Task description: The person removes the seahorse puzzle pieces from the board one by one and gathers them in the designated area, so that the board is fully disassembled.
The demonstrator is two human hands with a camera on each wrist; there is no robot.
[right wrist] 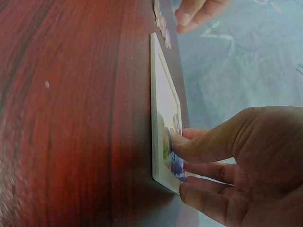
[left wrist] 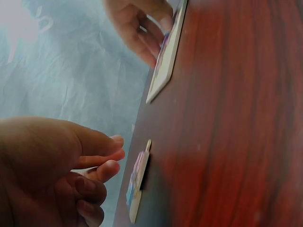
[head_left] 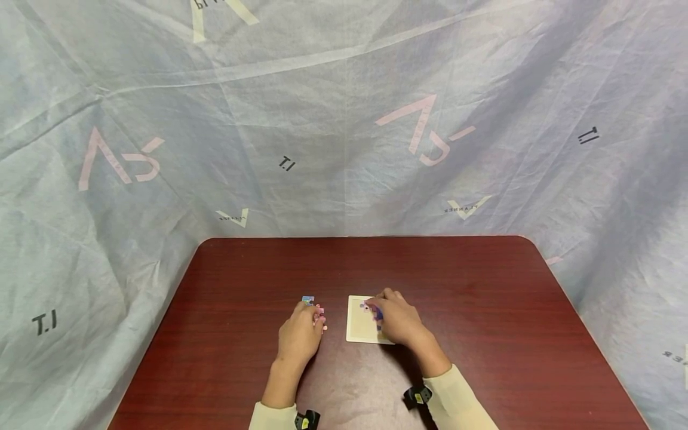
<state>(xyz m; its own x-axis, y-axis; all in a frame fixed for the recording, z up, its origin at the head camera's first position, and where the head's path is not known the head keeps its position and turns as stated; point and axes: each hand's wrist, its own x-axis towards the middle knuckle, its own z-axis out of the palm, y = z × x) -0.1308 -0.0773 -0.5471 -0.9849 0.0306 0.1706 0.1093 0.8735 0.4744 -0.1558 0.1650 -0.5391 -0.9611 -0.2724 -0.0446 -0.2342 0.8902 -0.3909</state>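
Note:
My left hand (head_left: pixel 301 335) hovers close over several loose jigsaw puzzle pieces (head_left: pixel 319 310), its fingers loosely bent. In the left wrist view a small gap separates the fingertips (left wrist: pixel 116 141) from a low stack of pieces (left wrist: pixel 138 176). My right hand (head_left: pixel 398 318) is over the right half of a pale square puzzle tray (head_left: pixel 360 332). Pink and purple pieces lie there, partly hidden under that hand. Seen from the right wrist, its thumb (right wrist: pixel 182 146) and index finger pinch a puzzle piece (right wrist: pixel 177 124) low at the tray, beside a purple one (right wrist: pixel 177 165).
Both stand on a dark red wooden table (head_left: pixel 457 275), with the loose pieces left of the tray. A grey printed cloth (head_left: pixel 322 119) hangs behind the table and along its sides. Each wrist wears a small black camera (head_left: pixel 417 395).

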